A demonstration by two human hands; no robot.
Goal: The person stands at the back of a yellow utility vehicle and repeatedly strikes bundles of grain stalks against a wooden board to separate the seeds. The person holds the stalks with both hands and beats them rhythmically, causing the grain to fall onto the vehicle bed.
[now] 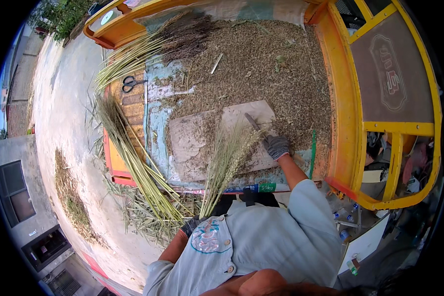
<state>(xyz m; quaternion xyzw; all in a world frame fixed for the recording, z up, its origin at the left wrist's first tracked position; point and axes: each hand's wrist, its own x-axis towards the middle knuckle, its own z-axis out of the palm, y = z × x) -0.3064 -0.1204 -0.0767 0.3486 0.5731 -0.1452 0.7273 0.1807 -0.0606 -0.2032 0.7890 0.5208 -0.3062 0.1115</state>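
Note:
My left hand [190, 226] wears a dark glove and is closed round the lower ends of a bunch of green stalks [219, 172], partly hidden by my shirt. Their feathery seed heads, like broomcorn, fan out over a worn pale board [187, 143]. In a grey striped glove, my right hand [277, 147] grips a flat, narrow, grey blade-like tool [252, 121]. The tool slants up and left across a second board [259, 109], just beside the tips of the seed heads. I cannot tell whether it touches them.
Loose seed and chaff [261, 59] cover the yellow cart bed [338, 108]. More stalks [138, 158] lean over its left edge, with a dark-headed bundle [182, 37] at the far left. Black scissors [129, 84] and a white strip [216, 63] lie nearby.

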